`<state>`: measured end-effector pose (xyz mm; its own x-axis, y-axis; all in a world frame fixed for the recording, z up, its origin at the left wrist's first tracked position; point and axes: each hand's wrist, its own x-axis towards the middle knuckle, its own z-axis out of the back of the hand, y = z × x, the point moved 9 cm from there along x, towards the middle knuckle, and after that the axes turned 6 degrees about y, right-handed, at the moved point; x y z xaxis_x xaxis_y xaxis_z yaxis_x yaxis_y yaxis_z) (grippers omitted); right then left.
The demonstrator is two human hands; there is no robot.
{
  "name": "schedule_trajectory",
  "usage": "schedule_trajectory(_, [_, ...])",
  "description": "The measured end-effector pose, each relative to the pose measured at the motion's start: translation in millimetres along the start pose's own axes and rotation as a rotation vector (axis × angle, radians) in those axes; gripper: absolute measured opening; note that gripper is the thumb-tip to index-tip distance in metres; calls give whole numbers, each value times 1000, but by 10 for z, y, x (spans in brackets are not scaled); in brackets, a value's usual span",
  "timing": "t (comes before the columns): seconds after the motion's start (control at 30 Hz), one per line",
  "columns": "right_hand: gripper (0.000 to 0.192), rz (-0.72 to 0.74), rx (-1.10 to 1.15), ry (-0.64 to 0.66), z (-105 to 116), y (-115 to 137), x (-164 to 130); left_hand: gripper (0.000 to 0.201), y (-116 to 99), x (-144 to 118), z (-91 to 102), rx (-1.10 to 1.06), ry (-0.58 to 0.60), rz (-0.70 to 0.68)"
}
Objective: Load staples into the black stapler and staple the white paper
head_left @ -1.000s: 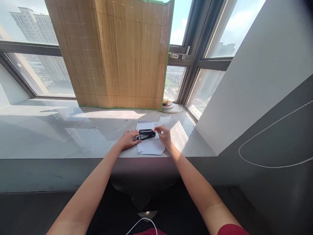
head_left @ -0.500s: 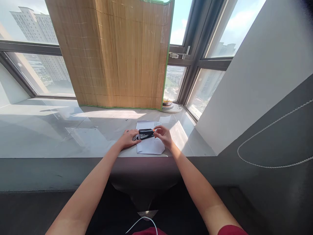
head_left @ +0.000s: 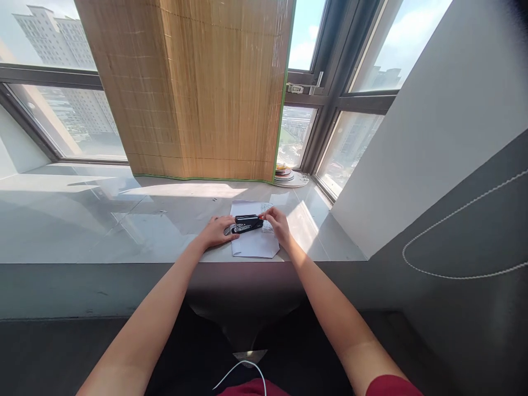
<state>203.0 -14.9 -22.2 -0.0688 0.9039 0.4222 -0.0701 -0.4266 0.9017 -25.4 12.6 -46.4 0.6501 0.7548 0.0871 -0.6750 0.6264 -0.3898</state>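
Note:
A black stapler (head_left: pixel 247 223) lies across a white sheet of paper (head_left: pixel 253 246) on the pale stone windowsill (head_left: pixel 124 231). My left hand (head_left: pixel 216 231) rests on the sill and holds the stapler's left end. My right hand (head_left: pixel 278 224) pinches the stapler's right end with fingertips, over a printed patch at the paper's top right corner. Both forearms reach in from the bottom of the view.
A bamboo blind (head_left: pixel 198 88) hangs down to the sill behind the paper. A stack of small plates (head_left: pixel 289 177) sits by the window corner at the right. A white wall (head_left: pixel 433 121) slants in on the right, and a white cable (head_left: pixel 243 371) lies on my lap.
The stapler's top has come down from slightly raised to flat, with my right fingertips staying at its right end. The view tilted a little; my left hand stayed put.

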Motion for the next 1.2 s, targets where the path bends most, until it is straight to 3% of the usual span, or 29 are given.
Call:
schedule_trajectory(0.17, [43,-15,-165,-47,16,-68,11,62,30,0,-6,-112,-1,-29])
schedule_trajectory(0.33, [53,0,-291,-78,17,-65,-4,83,144,-29,13,-232,-23,57])
schedule_trajectory(0.5, [52,-17,-447,-39,-38,-27,-35,82,168,-35,22,-259,-34,52])
schedule_trajectory(0.73, [34,136,-367,-100,-6,161,-67,72,206,-28,65,-400,-97,-32])
schedule_trajectory(0.83, [29,122,-294,-13,-93,158,54,59,233,-55,162,-575,-202,-75])
schedule_trajectory(0.97, [39,94,-282,180,-332,93,201,56,327,-81,231,-705,-311,-64])
schedule_trajectory(1.2, [36,126,-451,239,-501,-126,162,57,452,-71,235,-813,-409,-69])
